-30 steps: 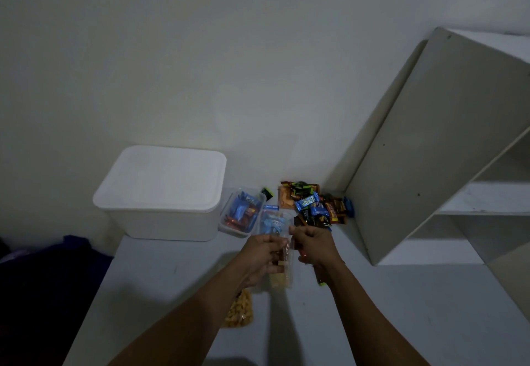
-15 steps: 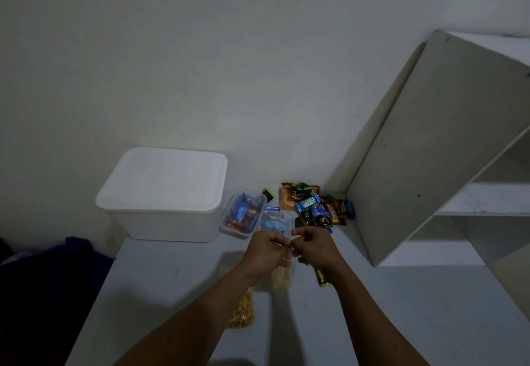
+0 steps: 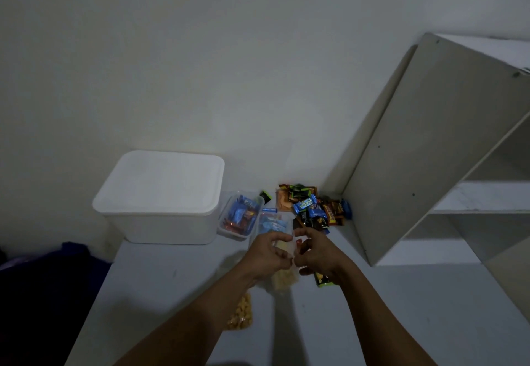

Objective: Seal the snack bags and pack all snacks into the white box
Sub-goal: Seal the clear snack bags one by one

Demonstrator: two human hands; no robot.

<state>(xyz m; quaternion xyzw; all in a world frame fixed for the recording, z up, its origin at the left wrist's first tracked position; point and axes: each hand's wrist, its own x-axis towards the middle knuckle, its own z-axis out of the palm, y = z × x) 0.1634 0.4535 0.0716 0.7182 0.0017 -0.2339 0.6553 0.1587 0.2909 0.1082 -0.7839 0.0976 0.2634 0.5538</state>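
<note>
Fingers (image 3: 277, 237) of the left hand (image 3: 266, 252) curl in and pinch the top edge of a clear snack bag (image 3: 282, 279), and the right hand (image 3: 319, 252) meets it from the other side, its fingertips bent onto the same edge, so the two hands nearly touch. The bag hangs upright between them just above the table, with pale yellow snacks gathered in its lower part below the hands. Whether the strip along its top is closed cannot be told. A white shelf unit (image 3: 424, 159) stands on the right end of the grey table (image 3: 401, 317), against the wall. The white box (image 3: 160, 193) sits at the back left of the table with its lid on, well apart from the hands. Just beside its right wall is a clear tub (image 3: 239, 218) of blue and red wrapped snacks. A pile of wrapped candies (image 3: 312, 210) lies between the tub and the shelf unit, and a zip bag of blue packets (image 3: 271, 223) lies just behind the hands. A second bag of yellow snacks (image 3: 241, 315) lies flat beside the left forearm, and a green-edged packet (image 3: 322, 279) shows under the right wrist.
</note>
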